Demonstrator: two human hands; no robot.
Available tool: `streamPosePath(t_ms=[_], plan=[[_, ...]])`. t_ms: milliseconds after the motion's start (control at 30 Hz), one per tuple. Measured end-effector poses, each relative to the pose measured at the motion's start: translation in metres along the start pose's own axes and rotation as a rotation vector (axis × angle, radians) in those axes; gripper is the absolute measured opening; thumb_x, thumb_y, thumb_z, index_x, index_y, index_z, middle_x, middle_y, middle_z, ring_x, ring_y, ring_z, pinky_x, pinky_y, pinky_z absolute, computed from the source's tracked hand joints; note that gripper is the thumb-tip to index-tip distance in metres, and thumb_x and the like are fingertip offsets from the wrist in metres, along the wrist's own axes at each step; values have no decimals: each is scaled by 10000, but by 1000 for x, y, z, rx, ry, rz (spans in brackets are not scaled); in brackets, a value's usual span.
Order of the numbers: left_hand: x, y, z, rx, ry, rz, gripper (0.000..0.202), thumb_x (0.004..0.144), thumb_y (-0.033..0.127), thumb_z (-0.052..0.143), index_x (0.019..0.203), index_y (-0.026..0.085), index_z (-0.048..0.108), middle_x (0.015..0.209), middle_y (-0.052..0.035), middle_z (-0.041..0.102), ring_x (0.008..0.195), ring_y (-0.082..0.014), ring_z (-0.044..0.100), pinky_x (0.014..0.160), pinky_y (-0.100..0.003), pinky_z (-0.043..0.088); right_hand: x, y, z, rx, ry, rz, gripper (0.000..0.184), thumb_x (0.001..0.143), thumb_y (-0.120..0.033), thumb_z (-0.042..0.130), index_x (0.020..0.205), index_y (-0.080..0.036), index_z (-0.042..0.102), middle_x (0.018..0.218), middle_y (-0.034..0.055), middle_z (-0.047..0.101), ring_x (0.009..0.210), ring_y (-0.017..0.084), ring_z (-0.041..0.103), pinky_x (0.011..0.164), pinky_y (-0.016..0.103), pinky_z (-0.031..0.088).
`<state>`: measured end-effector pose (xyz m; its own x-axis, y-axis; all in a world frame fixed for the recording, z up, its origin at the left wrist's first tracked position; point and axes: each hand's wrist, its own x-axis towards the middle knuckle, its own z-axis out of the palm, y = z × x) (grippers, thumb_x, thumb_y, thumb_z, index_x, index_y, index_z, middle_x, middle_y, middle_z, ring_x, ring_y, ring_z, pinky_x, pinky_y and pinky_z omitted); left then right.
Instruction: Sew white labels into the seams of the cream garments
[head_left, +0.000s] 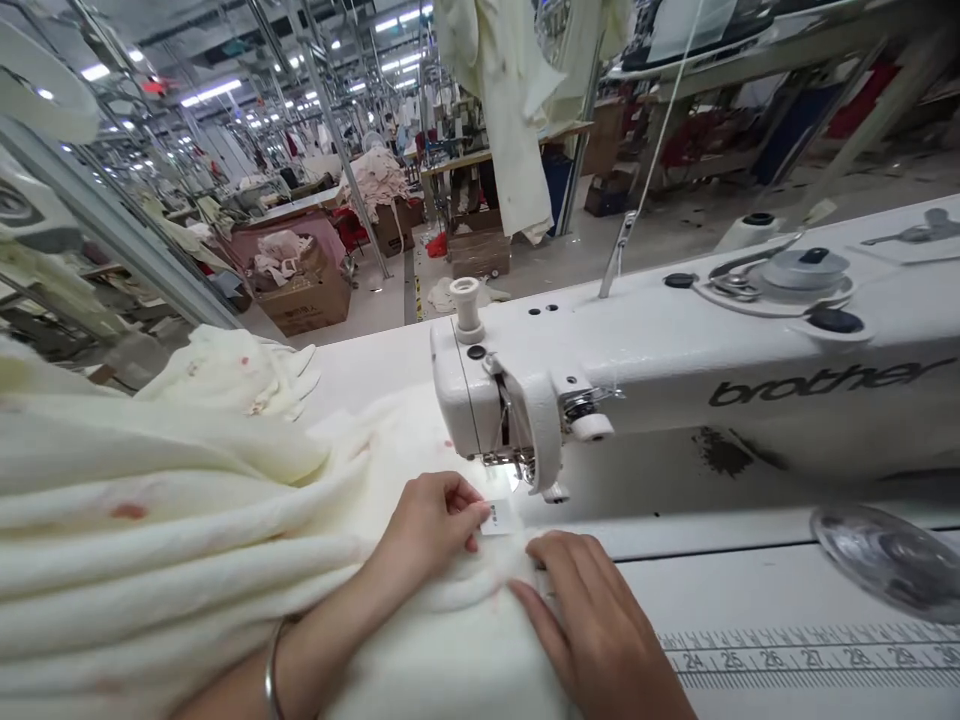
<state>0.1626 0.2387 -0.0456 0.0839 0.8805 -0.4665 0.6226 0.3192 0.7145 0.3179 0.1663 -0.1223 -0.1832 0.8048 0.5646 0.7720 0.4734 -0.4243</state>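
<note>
Two bare hands are at the needle end of a Brother industrial sewing machine. The left hand is closed to a pinch, its thumb and forefinger meeting at the near edge of a small white label, which it appears to hold, though the fingertips mask the exact contact. The right hand is open, its fingers lying slightly spread on the cream fabric and gripping nothing separately.

The label lies directly right of the left fingertips, just above the right hand's fingers and close in front of the presser foot. Its long axis appears to run roughly left to right, and the left hand is the nearer of the two. The fabric spreads leftward from the hands in heavy folds, with small reddish marks on it, and covers part of the machine table, which carries a ruled scale. A metal bangle circles the left wrist.

The label's print is too small to read, and its lower edge is hard to separate from the fabric. The foot's underside and the needle point are hidden or unclear. The frame cuts off the right forearm and the machine's far end.
</note>
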Motion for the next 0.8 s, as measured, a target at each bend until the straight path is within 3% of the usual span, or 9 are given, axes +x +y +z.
streamPosePath(t_ms=[167, 633, 800], plan=[[14, -14, 9, -34, 9, 48, 123, 757, 254, 580, 688, 152, 584, 598, 26, 601, 469, -96, 557, 487, -205, 383, -5, -2, 8, -104, -50, -1, 304, 959, -216, 420, 1220, -110, 534, 928, 92, 551, 837, 209, 530, 710, 346, 462], [12, -11, 13, 112, 44, 64, 183, 781, 251, 548, 616, 172, 551, 519, 26, 568, 529, -131, 552, 570, -246, 388, -6, -2, 11, -76, -82, 53, 317, 969, -217, 378, 1209, -110, 555, 902, 86, 534, 786, 197, 498, 670, 347, 456], [8, -13, 15, 233, 100, 143, 132, 800, 268, 542, 729, 170, 596, 661, -6, 628, 602, -152, 587, 627, -275, 450, -1, -2, 8, -100, -13, 1, 309, 967, -209, 363, 1146, -94, 587, 851, 83, 537, 735, 190, 501, 612, 324, 453]])
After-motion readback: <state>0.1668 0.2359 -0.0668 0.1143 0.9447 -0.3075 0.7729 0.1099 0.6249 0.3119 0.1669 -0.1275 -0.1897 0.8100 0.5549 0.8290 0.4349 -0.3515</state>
